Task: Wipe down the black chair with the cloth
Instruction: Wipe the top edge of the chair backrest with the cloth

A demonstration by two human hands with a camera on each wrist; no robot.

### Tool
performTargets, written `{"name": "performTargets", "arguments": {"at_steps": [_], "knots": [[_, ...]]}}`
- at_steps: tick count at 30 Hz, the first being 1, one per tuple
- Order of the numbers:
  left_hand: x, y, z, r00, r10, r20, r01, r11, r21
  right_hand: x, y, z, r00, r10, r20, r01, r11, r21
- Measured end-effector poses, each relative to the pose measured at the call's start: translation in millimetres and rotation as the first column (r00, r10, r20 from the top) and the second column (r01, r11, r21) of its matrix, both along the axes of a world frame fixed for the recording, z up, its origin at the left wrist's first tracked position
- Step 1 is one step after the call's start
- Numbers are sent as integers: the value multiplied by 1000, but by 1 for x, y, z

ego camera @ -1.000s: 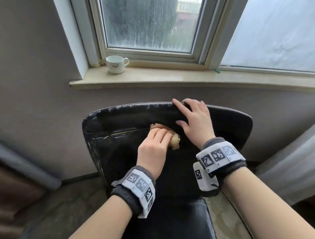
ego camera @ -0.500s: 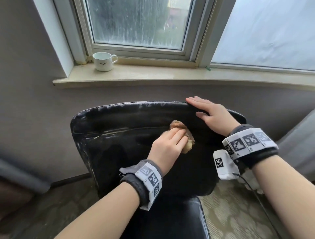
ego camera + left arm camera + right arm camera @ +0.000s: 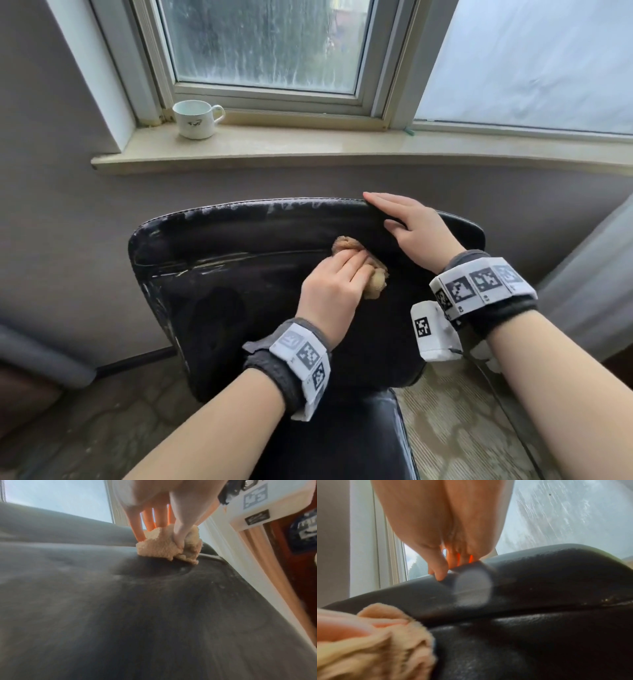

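Observation:
The black chair's backrest (image 3: 222, 291) faces me, with whitish smears along its top and left edge. My left hand (image 3: 332, 287) pinches a bunched tan cloth (image 3: 375, 286) between thumb and fingers and presses it on the upper middle of the backrest, just under the seam. The left wrist view shows the thumb dug into the cloth (image 3: 159, 547) on the dark leather (image 3: 120, 615). My right hand (image 3: 411, 222) lies on the backrest's top edge at the right, fingers straight, thumb on the front face. From the right wrist, that hand (image 3: 447, 568) rests on the rim (image 3: 539, 588).
A white cup (image 3: 195, 120) stands on the window sill (image 3: 342, 147) just behind the chair. The chair's seat (image 3: 342, 438) is below my arms. A grey curtain (image 3: 589, 274) hangs at the right, and patterned flooring (image 3: 452, 428) lies beside the chair.
My left hand has slid the cloth to the right across the upper backrest. My right hand has shifted right along the top edge and now lies flatter.

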State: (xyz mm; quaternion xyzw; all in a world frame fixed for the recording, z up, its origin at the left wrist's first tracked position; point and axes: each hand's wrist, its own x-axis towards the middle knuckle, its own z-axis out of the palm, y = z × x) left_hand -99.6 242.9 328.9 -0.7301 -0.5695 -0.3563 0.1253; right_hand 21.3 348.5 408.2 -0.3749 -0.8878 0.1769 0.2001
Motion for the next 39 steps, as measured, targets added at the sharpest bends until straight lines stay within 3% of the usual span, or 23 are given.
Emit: {"name": "performTargets", "arguments": {"at_steps": [4,8,11,16,19,25,29,32,36,39], "knots": [[-34,-18,0,998,61,16,-61,998,-17,-2,2,-1,1000,-7,-23,7,1000,-14],[-79,-54,-5,965,224,140,-229,973,28,-3,1,-3,999,-31,-16,31,999,-22],[-81,-56,-3,944,282,169,-291,956,28,-11,-2,-1,997,-70,12,69,996,49],[-50,-36,2,968,209,136,-217,975,45,-47,-39,-23,980,-82,183,20,948,318],[-78,-49,-2,974,207,88,-210,977,29,-54,-41,-38,966,-147,212,39,896,443],[-139,-94,-15,912,375,166,-385,922,29,-54,-42,-42,958,-206,198,76,852,518],[-127,-83,-19,938,321,133,-331,942,60,-92,-67,-51,956,-109,271,-66,822,566],[-148,-92,-20,960,277,52,-279,959,52,-109,-73,-55,961,-96,259,-74,815,575],[-192,-122,-30,882,434,185,-445,895,22,-104,-68,-54,956,-120,269,-63,808,586],[-194,-124,-32,821,482,307,-508,861,7,-111,-74,-55,959,-133,248,-36,816,577]]}}
